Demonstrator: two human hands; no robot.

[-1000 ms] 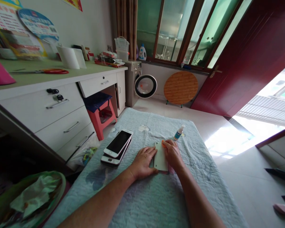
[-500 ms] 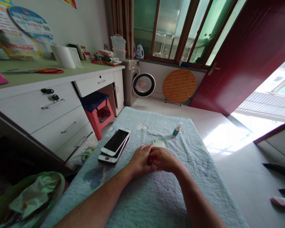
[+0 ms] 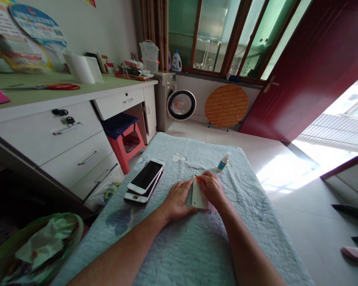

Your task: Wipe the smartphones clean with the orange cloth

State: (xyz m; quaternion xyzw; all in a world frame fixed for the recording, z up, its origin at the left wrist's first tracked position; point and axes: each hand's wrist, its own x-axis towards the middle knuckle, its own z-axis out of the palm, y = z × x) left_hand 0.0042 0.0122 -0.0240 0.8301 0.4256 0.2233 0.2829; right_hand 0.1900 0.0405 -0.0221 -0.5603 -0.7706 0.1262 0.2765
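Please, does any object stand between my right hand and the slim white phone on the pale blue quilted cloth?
Only the small orange piece pinched in the right hand seems to lie between it and the slim white phone. The small spray bottle with a blue label stands farther off, not in the way.

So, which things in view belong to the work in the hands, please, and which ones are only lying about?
Belonging:
white phone
orange piece in the right hand
small spray bottle, probably
two stacked phones, perhaps

Lying about, it seems:
red-handled scissors
white roll
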